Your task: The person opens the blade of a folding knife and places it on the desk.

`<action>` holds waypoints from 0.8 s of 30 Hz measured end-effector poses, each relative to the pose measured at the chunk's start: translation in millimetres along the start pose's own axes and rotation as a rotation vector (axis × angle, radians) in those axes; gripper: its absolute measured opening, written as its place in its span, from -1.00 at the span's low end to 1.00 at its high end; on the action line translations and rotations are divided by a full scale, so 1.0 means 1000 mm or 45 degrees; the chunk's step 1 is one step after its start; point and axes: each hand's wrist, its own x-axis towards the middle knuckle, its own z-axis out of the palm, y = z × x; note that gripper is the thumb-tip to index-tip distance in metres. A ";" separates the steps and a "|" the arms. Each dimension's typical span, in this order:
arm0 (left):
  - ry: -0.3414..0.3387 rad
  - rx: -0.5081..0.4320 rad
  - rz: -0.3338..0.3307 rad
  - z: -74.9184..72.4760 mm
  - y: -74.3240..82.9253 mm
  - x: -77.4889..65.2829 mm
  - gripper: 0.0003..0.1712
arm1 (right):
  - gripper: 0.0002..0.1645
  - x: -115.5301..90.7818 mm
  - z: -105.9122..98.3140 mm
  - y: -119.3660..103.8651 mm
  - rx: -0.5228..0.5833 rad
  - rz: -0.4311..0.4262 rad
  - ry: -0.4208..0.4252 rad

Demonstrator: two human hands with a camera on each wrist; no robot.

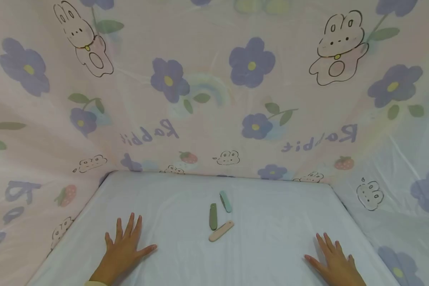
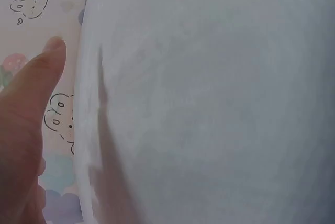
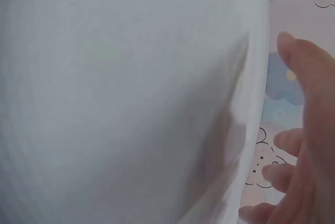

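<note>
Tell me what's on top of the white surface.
The white surface bears a teal piece, an olive piece and a beige piece, all slim. Anything beneath the left hand or right hand is hidden.

Pale pink sheet (image 1: 207,127), printed with rabbits (image 1: 337,51), purple flowers (image 1: 252,63), strawberries (image 1: 344,163), behind white table (image 1: 268,246).

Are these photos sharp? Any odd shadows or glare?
Head view: soft, fairly even light, no harsh glare; the green strip, mint strip and beige strip have clear outlines. Left wrist view: the white surface looks hazy, darker toward the right, with a dark streak near its left edge. Right wrist view: similar haze, a broad soft shadow near the surface's right edge.
</note>
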 end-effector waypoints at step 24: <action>0.068 -0.146 0.196 -0.002 0.035 0.015 -0.05 | 0.01 0.007 -0.001 -0.024 0.211 -0.149 0.032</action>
